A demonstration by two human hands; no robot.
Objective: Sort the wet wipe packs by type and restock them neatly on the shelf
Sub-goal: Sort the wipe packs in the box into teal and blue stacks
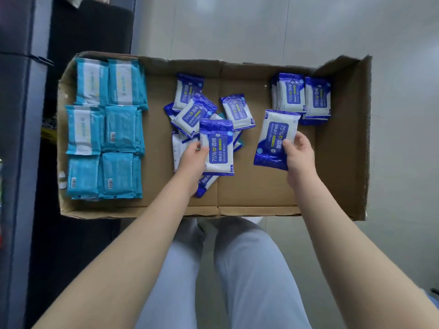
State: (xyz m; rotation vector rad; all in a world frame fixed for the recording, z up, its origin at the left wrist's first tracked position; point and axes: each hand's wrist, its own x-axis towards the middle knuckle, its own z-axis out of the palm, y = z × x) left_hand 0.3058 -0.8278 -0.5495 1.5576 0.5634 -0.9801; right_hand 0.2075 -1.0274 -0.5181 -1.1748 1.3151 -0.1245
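We look down into a shallow cardboard box [342,148] resting on a pale tiled floor [403,67], with our legs in light trousers [237,269] below its near edge. Our left hand [192,160] is closed on one dark-blue alcohol wipe pack [217,148], thumb on its printed face and the remaining digits behind it, holding it above the loose pile of blue packs [197,112] in the middle of the box. Our right hand [299,155] is closed on a second blue pack [275,138], thumb across the label and the other digits underneath; this pack is tilted and sits between the loose pile and the sorted blue stack [303,98]. That stack occupies the far right area of the box floor, its packs overlapping one another in two groups side by side. The light-teal packs [104,129] fill the left end of the box in two columns of three rows, edges touching; some show the white label, others a barcode. A dark cabinet [90,32] stands beyond the left end of the box.
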